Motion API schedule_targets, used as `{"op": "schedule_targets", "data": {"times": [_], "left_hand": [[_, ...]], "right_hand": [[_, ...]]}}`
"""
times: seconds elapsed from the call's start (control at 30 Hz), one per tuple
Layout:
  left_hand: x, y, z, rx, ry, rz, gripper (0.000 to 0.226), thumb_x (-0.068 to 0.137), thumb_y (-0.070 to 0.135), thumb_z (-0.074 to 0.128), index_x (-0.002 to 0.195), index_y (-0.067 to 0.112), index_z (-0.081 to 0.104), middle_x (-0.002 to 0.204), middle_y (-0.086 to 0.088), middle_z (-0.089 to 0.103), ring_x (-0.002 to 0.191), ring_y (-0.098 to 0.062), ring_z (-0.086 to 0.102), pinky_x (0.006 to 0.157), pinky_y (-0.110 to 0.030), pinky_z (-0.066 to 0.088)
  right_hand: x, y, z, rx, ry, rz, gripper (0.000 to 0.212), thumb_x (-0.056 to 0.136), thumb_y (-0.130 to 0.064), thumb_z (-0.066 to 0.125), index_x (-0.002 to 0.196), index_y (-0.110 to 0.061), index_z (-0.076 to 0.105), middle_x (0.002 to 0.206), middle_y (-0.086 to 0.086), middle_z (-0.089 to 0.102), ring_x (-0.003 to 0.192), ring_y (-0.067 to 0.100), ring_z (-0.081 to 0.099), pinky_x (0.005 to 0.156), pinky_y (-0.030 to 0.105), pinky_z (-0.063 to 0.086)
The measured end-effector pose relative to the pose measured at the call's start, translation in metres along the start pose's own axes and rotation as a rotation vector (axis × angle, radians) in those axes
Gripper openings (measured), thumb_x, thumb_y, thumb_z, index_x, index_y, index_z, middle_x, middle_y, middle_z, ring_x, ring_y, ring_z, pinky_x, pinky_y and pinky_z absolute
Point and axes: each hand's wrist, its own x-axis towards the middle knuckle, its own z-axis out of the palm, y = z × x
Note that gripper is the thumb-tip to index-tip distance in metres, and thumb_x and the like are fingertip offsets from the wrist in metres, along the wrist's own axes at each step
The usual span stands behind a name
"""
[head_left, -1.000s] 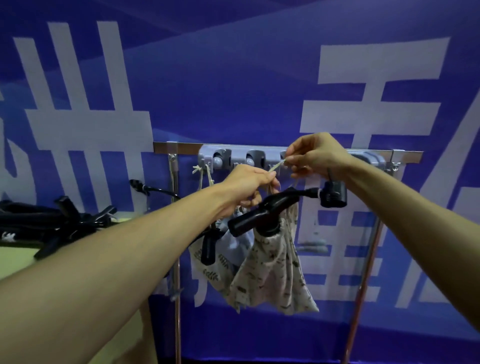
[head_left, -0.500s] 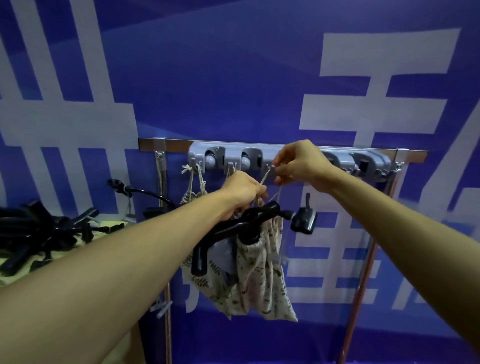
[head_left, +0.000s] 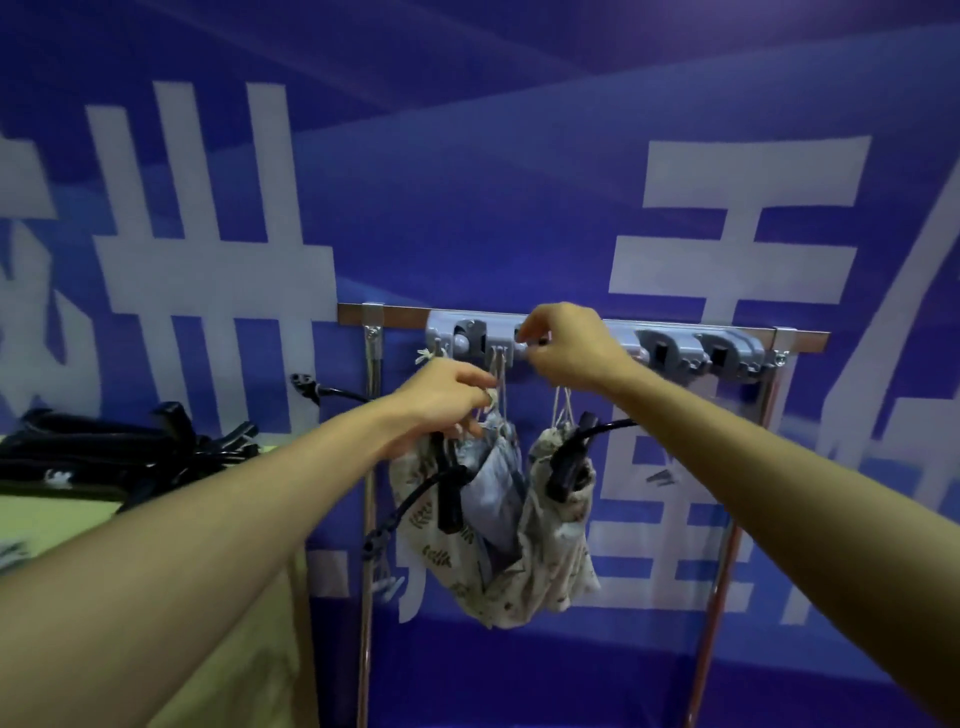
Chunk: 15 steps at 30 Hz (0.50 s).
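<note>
- Your right hand (head_left: 566, 345) pinches the drawstring (head_left: 563, 410) against the hook rack (head_left: 675, 345).
- The patterned bag (head_left: 561, 525) hangs on that drawstring, just below the rack.
- Your left hand (head_left: 447, 402) grips the neighbouring bag (head_left: 493, 493) by its neck, below the rack.

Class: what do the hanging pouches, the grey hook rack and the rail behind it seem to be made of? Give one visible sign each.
Pouches: soft printed cloth, probably cotton; it sags and creases. Hook rack: likely moulded plastic, matt grey, rounded forms. Rail: apparently metal, shiny with a copper tint.
</note>
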Motion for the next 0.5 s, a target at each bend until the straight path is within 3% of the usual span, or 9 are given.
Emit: {"op": "schedule_targets", "data": {"times": [0.13, 0.27, 0.33, 0.43, 0.5], "left_hand": [[-0.062, -0.020, -0.044, -0.054, 0.061, -0.047, 0.026, 0.092, 0.003, 0.055, 0.116, 0.013, 0.063, 0.102, -0.012, 0.072, 0.054, -0.007, 0.063, 0.048, -0.016, 0.045], [-0.120, -0.052, -0.095, -0.064, 0.159, -0.105, 0.022, 0.090, 0.004, 0.061, 0.111, 0.010, 0.065, 0.079, -0.007, 0.070, 0.056, -0.007, 0.063, 0.048, -0.015, 0.044], [-0.147, -0.071, -0.124, -0.061, 0.236, -0.136, 0.021, 0.090, 0.001, 0.058, 0.108, 0.007, 0.066, 0.074, -0.003, 0.067, 0.056, -0.009, 0.061, 0.047, -0.015, 0.042], [-0.185, -0.097, -0.157, 0.072, 0.316, -0.146, 0.021, 0.089, 0.002, 0.053, 0.098, 0.017, 0.066, 0.084, -0.007, 0.071, 0.062, -0.013, 0.064, 0.056, -0.024, 0.046], [-0.212, -0.117, -0.173, 0.241, 0.356, -0.135, 0.022, 0.089, 0.006, 0.055, 0.104, 0.021, 0.062, 0.088, -0.007, 0.071, 0.071, -0.014, 0.068, 0.058, -0.024, 0.046]], "right_hand": [[-0.015, -0.059, 0.026, -0.068, -0.160, -0.156, 0.017, 0.080, -0.007, 0.057, 0.090, -0.006, 0.071, 0.092, 0.015, 0.071, 0.090, 0.028, 0.066, 0.064, 0.027, 0.041], [-0.031, -0.115, 0.066, -0.110, -0.340, -0.286, 0.021, 0.085, -0.019, 0.061, 0.104, -0.013, 0.068, 0.106, 0.009, 0.071, 0.101, 0.026, 0.064, 0.081, 0.029, 0.046], [-0.040, -0.145, 0.086, -0.087, -0.429, -0.307, 0.019, 0.087, -0.020, 0.060, 0.103, -0.014, 0.067, 0.102, 0.009, 0.072, 0.092, 0.024, 0.067, 0.074, 0.028, 0.051], [-0.052, -0.180, 0.114, -0.043, -0.513, -0.351, 0.015, 0.086, -0.015, 0.056, 0.095, -0.011, 0.067, 0.089, 0.011, 0.074, 0.071, 0.023, 0.072, 0.055, 0.017, 0.052], [-0.058, -0.201, 0.135, -0.010, -0.541, -0.381, 0.014, 0.084, -0.014, 0.056, 0.089, -0.010, 0.069, 0.084, 0.012, 0.074, 0.067, 0.022, 0.072, 0.060, 0.021, 0.057]]}}
